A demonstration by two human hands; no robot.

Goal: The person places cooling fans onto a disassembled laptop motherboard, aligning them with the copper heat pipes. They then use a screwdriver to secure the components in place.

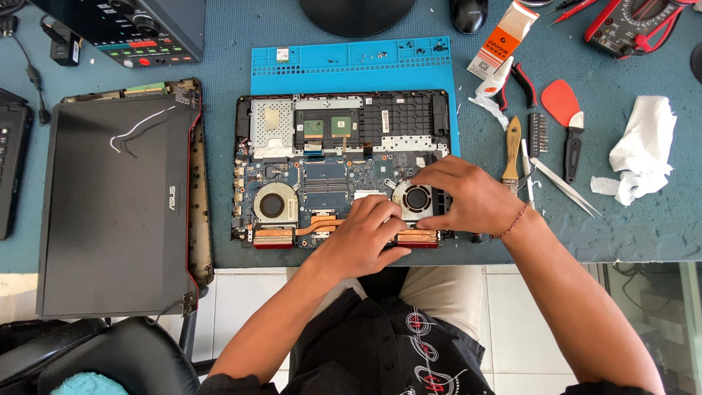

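Both hands on the open laptop (344,168) — left hand (363,238) pressing the heatpipe, right hand (461,194) fingers seemingly pinching the right fan (414,199); next, a careful lift.

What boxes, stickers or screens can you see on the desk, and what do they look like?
Small box: top right, long, orange and white, lying tilted.
Meter screen: top right corner, dark meter with red edges.
Panel with lit buttons: top left, dark, red and green lights.
White sticker: narrow upright strip inside the open laptop.
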